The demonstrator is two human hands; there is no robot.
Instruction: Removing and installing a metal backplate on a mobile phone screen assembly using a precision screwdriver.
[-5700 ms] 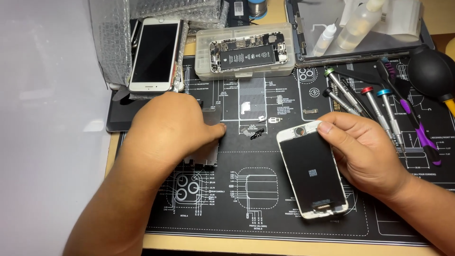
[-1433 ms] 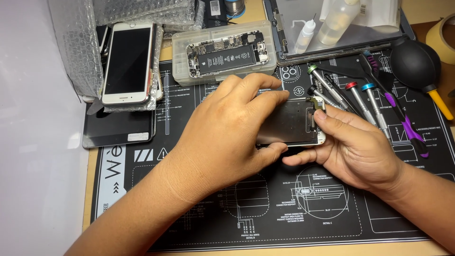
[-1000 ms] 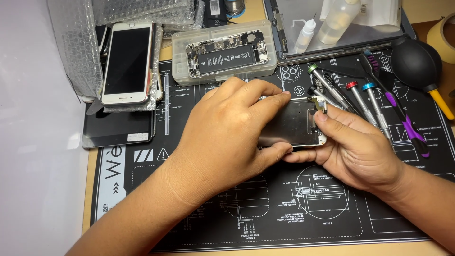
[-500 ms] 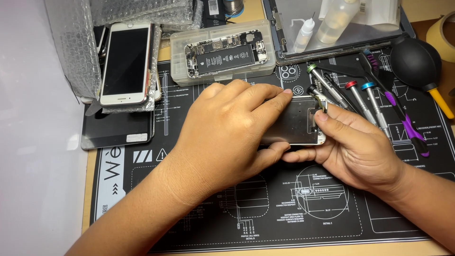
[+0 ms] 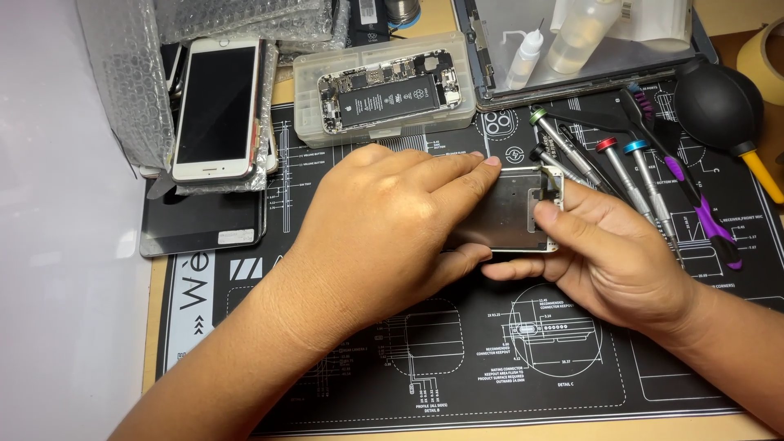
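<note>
Head view, looking down: both hands meet over a phone screen panel [image 5: 516, 211] turned metal back up, held just above the black repair mat [image 5: 457, 359]. The left hand [image 5: 384, 233] lies across the panel's near end, fingers stretched along its top edge and the thumb tucked under its lower edge, so the panel is pinched between them. The right hand [image 5: 616, 257] cups the panel's other end from below, its thumb pressed on the corner by the small cut-outs and its fingers curled underneath; both hands are clamped on the same panel and almost touch each other at the lower edge. Just beyond the right hand's knuckles lie several precision screwdrivers [image 5: 616, 167] with green, red and blue collars, fanned out on the mat, and further out to that side a purple-handled brush [image 5: 694, 200] and a black rubber air blower [image 5: 719, 102] with a yellow nozzle. Straight beyond the left hand's fingertips sits a clear plastic box [image 5: 384, 90] with an opened phone body [image 5: 385, 96] resting on top, its battery and boards showing. Out past the left wrist side, a white phone [image 5: 216, 106] lies face up on bubble wrap [image 5: 122, 82], with a dark glass sheet [image 5: 202, 229] flat just nearer. Two small squeeze bottles [image 5: 555, 41] stand on a grey tray well beyond the right hand.
</note>
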